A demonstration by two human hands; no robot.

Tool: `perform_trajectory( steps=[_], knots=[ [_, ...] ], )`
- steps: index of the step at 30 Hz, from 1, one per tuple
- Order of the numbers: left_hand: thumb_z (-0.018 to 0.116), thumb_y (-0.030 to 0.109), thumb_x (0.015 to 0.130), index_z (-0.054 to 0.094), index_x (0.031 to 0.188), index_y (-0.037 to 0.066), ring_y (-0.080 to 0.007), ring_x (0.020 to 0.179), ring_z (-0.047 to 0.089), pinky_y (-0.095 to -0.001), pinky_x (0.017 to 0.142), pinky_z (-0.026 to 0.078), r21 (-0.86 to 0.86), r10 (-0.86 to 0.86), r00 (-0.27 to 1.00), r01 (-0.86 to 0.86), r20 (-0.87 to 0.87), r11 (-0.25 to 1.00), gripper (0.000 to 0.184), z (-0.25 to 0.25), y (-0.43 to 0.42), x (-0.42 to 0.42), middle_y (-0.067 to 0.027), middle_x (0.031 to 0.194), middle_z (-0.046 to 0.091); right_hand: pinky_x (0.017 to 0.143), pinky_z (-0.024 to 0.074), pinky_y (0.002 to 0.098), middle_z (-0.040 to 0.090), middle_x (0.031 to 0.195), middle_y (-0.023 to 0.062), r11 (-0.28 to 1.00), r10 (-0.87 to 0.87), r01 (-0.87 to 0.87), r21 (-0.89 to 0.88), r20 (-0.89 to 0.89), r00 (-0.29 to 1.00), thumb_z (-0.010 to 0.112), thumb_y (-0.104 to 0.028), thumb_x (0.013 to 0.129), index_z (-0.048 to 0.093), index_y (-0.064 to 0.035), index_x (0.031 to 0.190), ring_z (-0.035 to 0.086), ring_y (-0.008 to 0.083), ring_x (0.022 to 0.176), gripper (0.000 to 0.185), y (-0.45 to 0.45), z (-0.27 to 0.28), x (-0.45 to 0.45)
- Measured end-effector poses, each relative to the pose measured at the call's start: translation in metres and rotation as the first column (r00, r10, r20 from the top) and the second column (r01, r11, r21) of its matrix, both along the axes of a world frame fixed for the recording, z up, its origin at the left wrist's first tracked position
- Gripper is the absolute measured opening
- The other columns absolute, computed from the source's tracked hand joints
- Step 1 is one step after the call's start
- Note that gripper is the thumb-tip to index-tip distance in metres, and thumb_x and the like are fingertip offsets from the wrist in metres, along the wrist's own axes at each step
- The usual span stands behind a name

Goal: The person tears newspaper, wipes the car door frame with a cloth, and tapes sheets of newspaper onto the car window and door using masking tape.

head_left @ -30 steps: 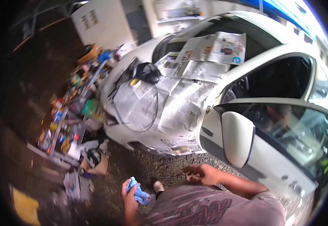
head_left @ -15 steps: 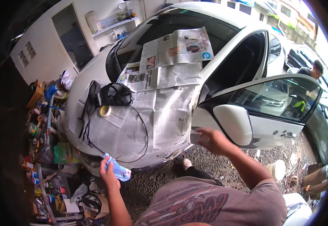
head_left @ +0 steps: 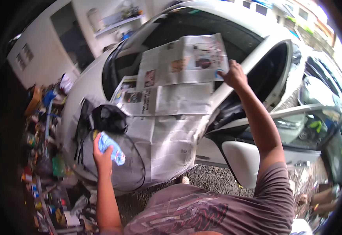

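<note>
My left hand [head_left: 103, 158] is closed round a folded light-blue floral cloth [head_left: 112, 148], held above the car's hood. Behind those fingers, a yellow tape roll [head_left: 95, 133] is mostly hidden. At the lower windshield, my right hand [head_left: 235, 75] touches the right edge of a newspaper sheet [head_left: 171, 62], its thumb and forefinger spread apart. More newspaper [head_left: 169, 137] covers the hood of the white car [head_left: 80, 82]. A black bag-like thing with straps [head_left: 110, 117] rests on the hood, and a thin black cable [head_left: 142, 164] loops across the paper.
The car's front door [head_left: 296, 158] stands open on the right, with its white side mirror [head_left: 239, 162] jutting towards me. Piled clutter [head_left: 47, 156] lines the left side. Gravel [head_left: 214, 178] lies underfoot, and another vehicle [head_left: 322, 90] stands at far right.
My right hand has gone from beside the side mirror up and forward to the newspaper's edge. My left hand has risen with the cloth over the hood. The view has shifted; the person at right no longer shows.
</note>
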State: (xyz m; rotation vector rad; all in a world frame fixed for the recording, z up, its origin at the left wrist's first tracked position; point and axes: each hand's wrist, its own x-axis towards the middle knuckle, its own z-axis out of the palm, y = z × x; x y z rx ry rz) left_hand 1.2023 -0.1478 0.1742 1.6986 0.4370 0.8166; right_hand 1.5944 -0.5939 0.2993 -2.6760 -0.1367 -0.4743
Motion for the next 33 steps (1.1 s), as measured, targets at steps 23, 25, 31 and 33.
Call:
perform_trajectory(
  steps=[23, 25, 31, 33],
  knots=[
    [0.083, 0.02, 0.084, 0.07, 0.132, 0.004, -0.0403, 0.129, 0.062, -0.0461, 0.109, 0.051, 0.603, 0.422, 0.873, -0.203, -0.246, 0.772, 0.053, -0.05, 0.165, 0.038, -0.019, 0.137, 0.064, 0.066, 0.0628, 0.0314, 0.067, 0.119, 0.0185, 0.516, -0.164, 0.095, 0.851, -0.011, 0.986, 0.067, -0.01, 0.098, 0.046, -0.0003, 0.149, 0.074, 0.0246, 0.088, 0.056, 0.06, -0.046, 0.13],
    [0.083, 0.019, 0.084, 0.068, 0.134, 0.004, -0.0403, 0.128, 0.062, -0.0461, 0.108, 0.052, 0.595, 0.397, 0.879, -0.175, -0.265, 0.785, 0.054, -0.06, 0.176, 0.026, -0.0187, 0.136, 0.064, 0.073, 0.0674, 0.0339, 0.058, 0.134, 0.0219, 0.345, -0.16, 0.015, 0.938, 0.043, 0.986, 0.058, -0.001, 0.099, 0.04, 0.0019, 0.151, 0.073, 0.0287, 0.092, 0.055, 0.063, -0.045, 0.144],
    [0.082, 0.017, 0.084, 0.064, 0.14, 0.006, -0.0396, 0.124, 0.064, -0.0464, 0.106, 0.054, 0.584, 0.372, 0.886, -0.152, -0.277, 0.797, 0.061, -0.078, 0.197, -0.001, -0.0176, 0.134, 0.063, 0.078, 0.0699, 0.0385, 0.066, 0.107, 0.0221, 0.179, -0.101, -0.24, 0.954, 0.261, 0.96, 0.059, 0.01, 0.091, 0.061, 0.013, 0.107, 0.073, 0.0318, 0.091, 0.016, 0.057, -0.047, 0.2],
    [0.083, 0.017, 0.083, 0.063, 0.14, 0.006, -0.0397, 0.124, 0.064, -0.0467, 0.105, 0.054, 0.578, 0.392, 0.879, -0.175, -0.274, 0.797, 0.062, -0.075, 0.205, -0.01, -0.0178, 0.135, 0.064, 0.079, 0.0697, 0.0376, 0.066, 0.108, 0.023, 0.115, -0.07, -0.26, 0.959, 0.269, 0.961, 0.06, 0.011, 0.089, 0.06, 0.0139, 0.108, 0.073, 0.032, 0.092, 0.019, 0.071, -0.035, 0.191]
  ],
)
